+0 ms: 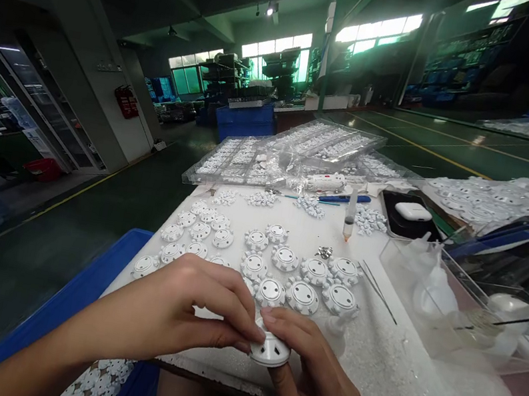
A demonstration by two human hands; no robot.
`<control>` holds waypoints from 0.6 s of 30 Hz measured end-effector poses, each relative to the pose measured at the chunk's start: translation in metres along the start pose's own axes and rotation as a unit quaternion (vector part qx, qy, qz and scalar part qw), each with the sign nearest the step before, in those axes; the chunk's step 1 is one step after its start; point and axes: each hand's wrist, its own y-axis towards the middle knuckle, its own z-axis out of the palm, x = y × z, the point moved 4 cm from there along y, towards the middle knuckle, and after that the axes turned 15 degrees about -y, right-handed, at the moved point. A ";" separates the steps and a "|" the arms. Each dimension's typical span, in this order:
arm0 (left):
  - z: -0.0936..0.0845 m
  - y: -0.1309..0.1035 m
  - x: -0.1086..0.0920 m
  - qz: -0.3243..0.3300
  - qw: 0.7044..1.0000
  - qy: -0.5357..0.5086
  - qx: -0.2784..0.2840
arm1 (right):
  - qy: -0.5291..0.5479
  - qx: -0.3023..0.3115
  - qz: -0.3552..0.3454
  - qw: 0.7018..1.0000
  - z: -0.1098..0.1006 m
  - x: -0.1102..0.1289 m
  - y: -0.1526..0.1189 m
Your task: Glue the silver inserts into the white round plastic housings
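My left hand point(185, 310) and right hand point(310, 375) together grip one white round cap point(270, 350). Just beyond my fingers, more caps point(301, 295) lie on the table point(397, 376).

Discs point(282, 275) on table point(392, 375); trays point(271, 158) behind; crate point(93, 277) left.

I see bare table point(398, 369) to the right of my hands; ahead, white round parts point(282, 275), tweezers point(378, 290) and a clear box point(434, 301) block the way.
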 end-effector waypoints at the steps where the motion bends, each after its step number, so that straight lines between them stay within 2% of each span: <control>1: 0.000 0.000 0.000 -0.006 1.000 0.009 0.003 | 0.001 0.004 0.002 1.000 0.000 0.000 0.000; 5: 0.001 0.004 0.003 -0.013 1.000 0.010 0.003 | 0.004 -0.019 -0.001 1.000 -0.001 0.001 0.001; 11: 0.006 0.001 0.016 -0.061 0.994 -0.040 -0.078 | 0.009 -0.044 0.010 0.999 -0.004 0.003 0.002; 14: 0.017 -0.009 0.017 -0.018 0.996 0.002 -0.085 | 0.015 -0.039 0.019 0.999 -0.006 0.003 0.001; 16: 0.026 -0.016 0.018 0.040 0.994 0.052 -0.092 | 0.010 -0.026 0.025 0.999 -0.007 0.002 0.001; 18: 0.035 -0.022 0.023 0.104 0.982 0.097 -0.125 | 0.003 -0.002 0.030 1.000 -0.006 0.001 0.003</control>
